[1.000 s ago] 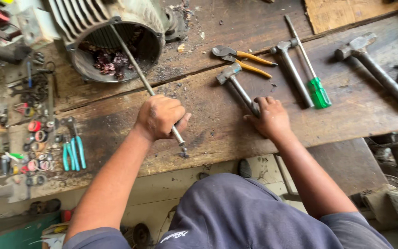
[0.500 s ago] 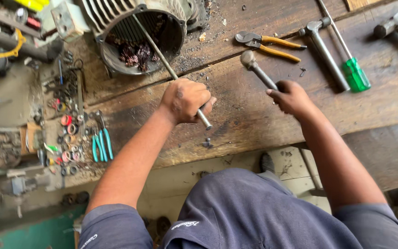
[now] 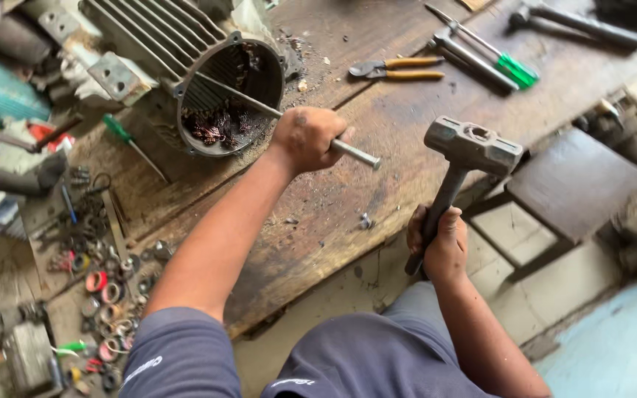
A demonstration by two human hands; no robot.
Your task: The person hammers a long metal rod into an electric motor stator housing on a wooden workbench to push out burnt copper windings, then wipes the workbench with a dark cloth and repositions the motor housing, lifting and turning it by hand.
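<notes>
Left hand (image 3: 310, 138): gripping rod (image 3: 274, 112), steadying it inside motor housing (image 3: 186, 70).
Right hand (image 3: 440, 243): clenching hammer (image 3: 472, 144), poising it off bench (image 3: 407, 110) edge.

Grey hammer (image 3: 472, 147); silver-grey rod (image 3: 274, 110); grey ribbed motor (image 3: 186, 66) holding dark reddish-brown windings (image 3: 211, 127). Pliers (image 3: 396, 68) have orange handles. Screwdriver (image 3: 506, 65) at the bench (image 3: 407, 110) far edge is green-handled. Bench is stained brown.

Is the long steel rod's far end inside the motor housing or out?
Inside: long steel rod passes the grey finned motor housing's open rim toward the copper windings.
</notes>
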